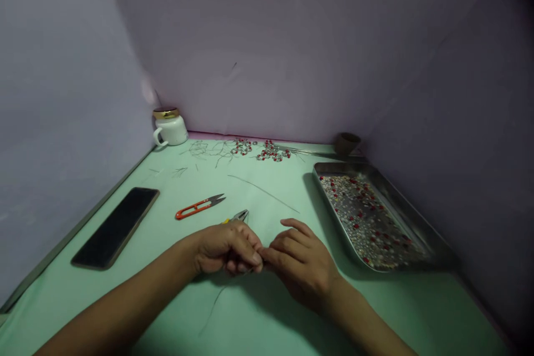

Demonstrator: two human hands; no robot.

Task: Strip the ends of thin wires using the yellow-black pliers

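Note:
My left hand (pixel 223 248) rests on the green table with its fingers curled closed. My right hand (pixel 301 260) meets it fingertip to fingertip, pinching something too small to make out. A thin wire (pixel 214 306) trails on the cloth below the left hand. Pliers (pixel 240 216) poke out from behind the left knuckles. Orange thread snips (pixel 199 207) lie just beyond the left hand.
A metal tray of red and silvery beads (pixel 334 169) lies to the right. A black phone (pixel 115 226) lies at the left. A white jar with a gold lid (pixel 170 127), beaded pieces (pixel 273 151), loose wires (pixel 263 192) and a small brown cup (pixel 346 143) line the back wall.

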